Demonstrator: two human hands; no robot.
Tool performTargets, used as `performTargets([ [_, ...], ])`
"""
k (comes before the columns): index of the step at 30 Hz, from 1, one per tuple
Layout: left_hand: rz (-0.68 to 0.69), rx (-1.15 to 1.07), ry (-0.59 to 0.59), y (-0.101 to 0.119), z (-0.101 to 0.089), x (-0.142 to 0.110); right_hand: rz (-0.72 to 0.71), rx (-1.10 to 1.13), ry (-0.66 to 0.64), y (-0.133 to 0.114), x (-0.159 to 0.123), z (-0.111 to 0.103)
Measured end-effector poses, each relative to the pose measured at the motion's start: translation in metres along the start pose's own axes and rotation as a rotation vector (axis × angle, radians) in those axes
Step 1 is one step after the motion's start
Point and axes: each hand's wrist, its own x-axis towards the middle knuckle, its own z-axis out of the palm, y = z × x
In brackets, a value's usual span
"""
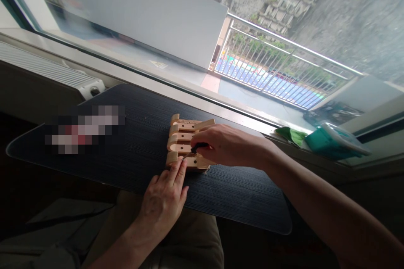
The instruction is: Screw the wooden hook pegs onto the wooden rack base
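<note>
A light wooden piece with several parallel slats (179, 148), rounded ends and dark holes lies on the dark table. My right hand (217, 141) is closed around the black handle of a screwdriver (198, 147). Its thin shaft slants down and left to the slat nearest me. My left hand (167, 195) reaches in from below. Its index and middle fingers are stretched out, their tips on the wood right beside the screwdriver's tip, with the thumb apart. Whether a screw sits under the tip is too small to tell. My right hand hides the wooden piece's right side.
The dark table (132, 134) stands against a window sill (176, 91). A blurred-out item (85, 128) lies at its left end. A radiator (47, 69) is at the far left. On the sill at right are a green cloth (292, 135) and a teal container (331, 141).
</note>
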Motion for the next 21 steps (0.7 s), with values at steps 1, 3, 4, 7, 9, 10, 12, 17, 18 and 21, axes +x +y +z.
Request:
performTargets([
  [1, 0.0, -0.002, -0.002, 0.0, 0.0, 0.0, -0.005, -0.001, -0.003, 0.0, 0.001, 0.001],
  [3, -0.004, -0.006, -0.007, 0.0, 0.001, 0.0, -0.013, -0.014, -0.008, -0.001, 0.003, 0.001],
  [4, -0.007, -0.008, -0.009, 0.0, 0.001, 0.0, -0.017, -0.028, -0.013, -0.002, 0.004, 0.001],
  [7, -0.011, -0.022, -0.016, -0.001, 0.001, 0.0, -0.032, -0.116, -0.043, -0.009, 0.007, -0.003],
  [9, -0.011, -0.034, -0.009, -0.001, 0.001, 0.0, -0.065, -0.187, -0.059, -0.016, 0.011, -0.005],
  [10, -0.012, -0.04, -0.001, -0.001, 0.001, 0.0, -0.085, -0.214, -0.065, -0.018, 0.013, -0.006],
  [12, -0.018, -0.051, 0.019, 0.0, 0.001, 0.0, -0.115, -0.246, -0.078, -0.021, 0.018, -0.007],
  [17, -0.033, -0.057, 0.022, 0.001, 0.001, 0.0, -0.049, -0.272, -0.098, -0.016, 0.026, -0.006],
  [18, -0.033, -0.056, 0.02, 0.001, 0.001, 0.0, -0.02, -0.282, -0.098, -0.014, 0.026, -0.006],
  [21, -0.03, -0.049, 0.023, 0.001, 0.002, 0.0, 0.03, -0.299, -0.099, -0.012, 0.025, -0.008],
])
